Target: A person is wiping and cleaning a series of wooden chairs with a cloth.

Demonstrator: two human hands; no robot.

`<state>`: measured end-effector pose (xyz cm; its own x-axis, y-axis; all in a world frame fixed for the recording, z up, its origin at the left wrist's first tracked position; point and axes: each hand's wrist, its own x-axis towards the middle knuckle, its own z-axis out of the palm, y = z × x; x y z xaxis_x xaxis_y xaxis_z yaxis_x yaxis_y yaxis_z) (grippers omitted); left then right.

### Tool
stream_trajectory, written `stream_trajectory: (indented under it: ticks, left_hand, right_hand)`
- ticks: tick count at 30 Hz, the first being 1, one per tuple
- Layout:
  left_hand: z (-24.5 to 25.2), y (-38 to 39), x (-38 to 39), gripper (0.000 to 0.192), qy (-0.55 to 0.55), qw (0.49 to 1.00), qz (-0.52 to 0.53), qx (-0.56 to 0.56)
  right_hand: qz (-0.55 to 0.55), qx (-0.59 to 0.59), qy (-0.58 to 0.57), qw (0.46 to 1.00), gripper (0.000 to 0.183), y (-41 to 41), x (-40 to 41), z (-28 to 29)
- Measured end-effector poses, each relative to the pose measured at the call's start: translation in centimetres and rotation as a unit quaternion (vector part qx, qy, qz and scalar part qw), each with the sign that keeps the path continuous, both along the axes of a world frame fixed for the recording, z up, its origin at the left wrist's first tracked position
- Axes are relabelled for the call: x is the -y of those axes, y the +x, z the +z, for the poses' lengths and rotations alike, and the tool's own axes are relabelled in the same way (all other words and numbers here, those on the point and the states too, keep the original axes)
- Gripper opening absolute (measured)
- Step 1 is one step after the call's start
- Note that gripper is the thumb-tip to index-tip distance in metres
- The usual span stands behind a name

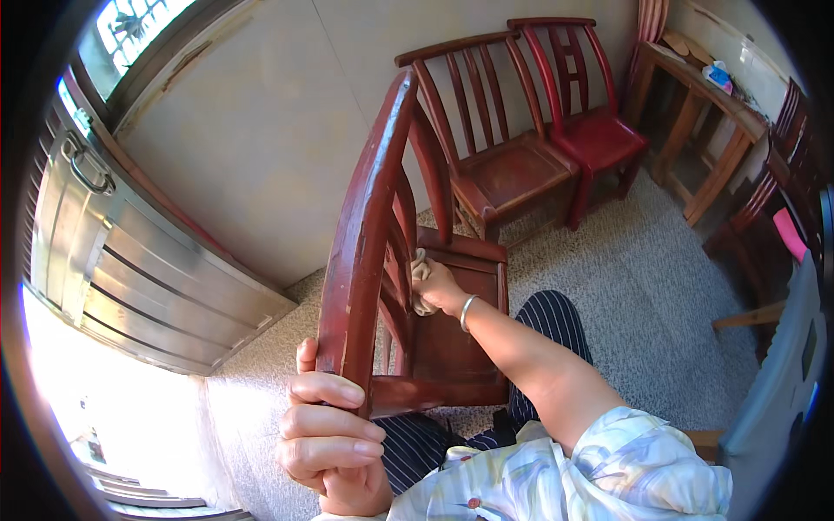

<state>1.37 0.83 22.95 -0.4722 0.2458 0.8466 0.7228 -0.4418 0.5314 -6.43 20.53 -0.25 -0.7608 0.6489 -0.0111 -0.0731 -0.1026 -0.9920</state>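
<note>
A reddish-brown wooden chair (355, 273) stands right before me, its slatted back nearest my left side. My left hand (335, 417) is wrapped around the near end of the chair's top rail. With a beige cloth (420, 305) bunched in its fingers, my right hand (440, 286) reaches to the inner side of the back slats, above the wooden seat (456, 332). A silvery bangle circles that wrist. Part of the cloth is hidden by the fingers, and the lower legs of the chair are mostly out of sight.
Against the wall stand a brown slatted chair (502, 172) and a red chair (599, 140). A wooden table (717, 98) bears a tissue pack (718, 77). At left a metal door (156, 260) stands ajar onto bright daylight. Dark chairs (749, 215) and a grey-blue panel (775, 371) line the right.
</note>
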Motion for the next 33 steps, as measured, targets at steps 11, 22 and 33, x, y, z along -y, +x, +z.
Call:
stream_trajectory:
  ticks: [11, 22, 33]
  left_hand:
    - [0.6, -0.9, 0.6, 0.022, -0.002, 0.998, -0.048, -0.03]
    - [-0.3, -1.1, 0.7, 0.015, 0.006, 0.999, -0.033, -0.026]
    - [0.0, -1.4, 0.8, 0.018, 0.017, 0.998, -0.061, 0.0]
  right_hand:
    - [-0.104, -0.329, 0.3, 0.889, 0.023, 5.6, 0.1, 23.1]
    - [-0.146, -0.129, 0.595, 0.779, 0.028, -2.6, -8.3, 26.9]
    - [-0.176, -0.164, 0.489, 0.838, 0.027, -1.9, -9.5, 25.0]
